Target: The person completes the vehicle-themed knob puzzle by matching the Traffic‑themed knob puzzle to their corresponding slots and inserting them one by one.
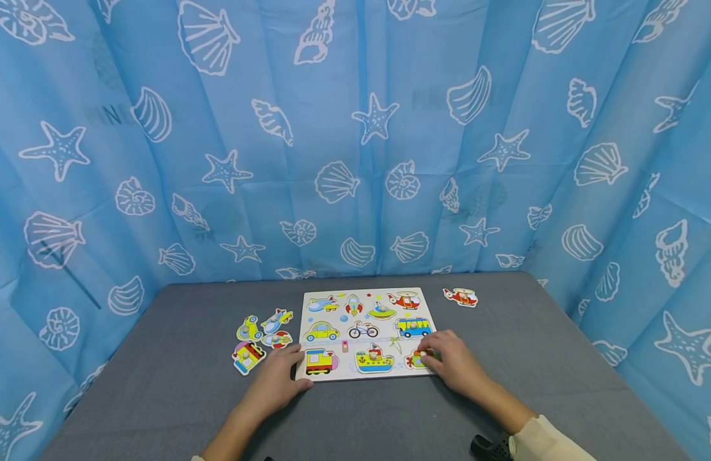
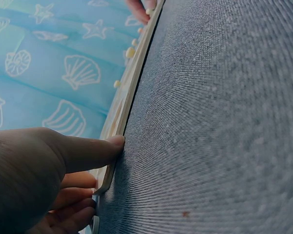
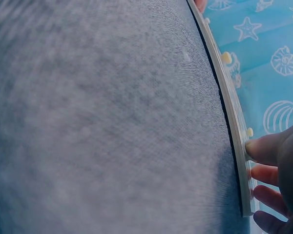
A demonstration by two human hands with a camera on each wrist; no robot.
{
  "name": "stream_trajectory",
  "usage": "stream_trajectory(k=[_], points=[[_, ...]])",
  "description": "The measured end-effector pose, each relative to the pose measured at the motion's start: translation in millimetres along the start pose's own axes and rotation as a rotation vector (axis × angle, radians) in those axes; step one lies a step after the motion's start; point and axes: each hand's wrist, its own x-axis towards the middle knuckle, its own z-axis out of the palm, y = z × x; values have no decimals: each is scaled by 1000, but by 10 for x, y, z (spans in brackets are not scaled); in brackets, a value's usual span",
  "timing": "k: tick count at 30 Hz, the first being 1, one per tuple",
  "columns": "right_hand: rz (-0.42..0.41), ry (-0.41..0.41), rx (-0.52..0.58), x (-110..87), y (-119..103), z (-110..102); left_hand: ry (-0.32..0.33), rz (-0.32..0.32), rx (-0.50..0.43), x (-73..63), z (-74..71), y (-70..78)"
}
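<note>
A white wooden puzzle board (image 1: 384, 378) with vehicle pictures lies on the grey table. At its front left corner, my left hand (image 1: 277, 381) grips it, the thumb (image 2: 100, 148) against the front edge and the other fingers at the left side. My right hand (image 1: 455, 362) bends over the front right corner, its thumb and fingertips on the submarine puzzle piece (image 1: 413, 360), partly covered by the hand. A ship piece (image 1: 374, 362), a bus piece (image 1: 413, 328) and a flying saucer piece (image 1: 381, 312) sit in the board.
Left of the board lie the train piece (image 1: 248, 358), car piece (image 1: 249, 329), airplane piece (image 1: 277, 320) and rocket piece (image 1: 277, 339), close together. A helicopter piece (image 1: 461, 297) lies beyond the board's right back corner. A blue curtain (image 1: 343, 224) with shells hangs behind the table.
</note>
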Motion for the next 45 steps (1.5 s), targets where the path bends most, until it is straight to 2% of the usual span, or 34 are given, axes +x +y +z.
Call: stream_trajectory(k=[9,16,24,34,45], points=[[-18,-30,18,27,14,-19,-18,-7,-2,7,-17,5],[-65,26,28,121,31,-82,0,1,-6,-2,-11,-3],[15,18,13,317,84,-222,19,10,-9,-8,-10,-19],[92,23,-28,571,366,-259,7,10,-13,-8,-14,-17],[144,65,-67,732,649,-293,10,14,-1,8,-5,-19]])
